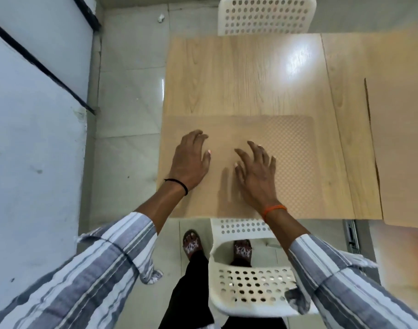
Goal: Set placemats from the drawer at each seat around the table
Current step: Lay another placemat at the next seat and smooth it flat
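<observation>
Nearest you, a white perforated chair (pixel 253 286) stands pushed toward the near edge of the wooden surface (pixel 246 74), your sandalled feet on the floor beside and beneath it. Over that edge, one placemat (pixel 296 162) lies flat at this seat, its near side running along the surface edge. Your left hand (pixel 191 160) is over the mat's left part, palm down, fingers loosely curled, gripping nothing. Your right hand (pixel 256 170) is just beside it over the mat's middle, fingers spread and bent, also holding nothing; whether either palm touches the mat cannot be told. At the far edge a second white chair (pixel 265 15) faces this one. A pale sheet (pixel 402 138) covers the right end.
</observation>
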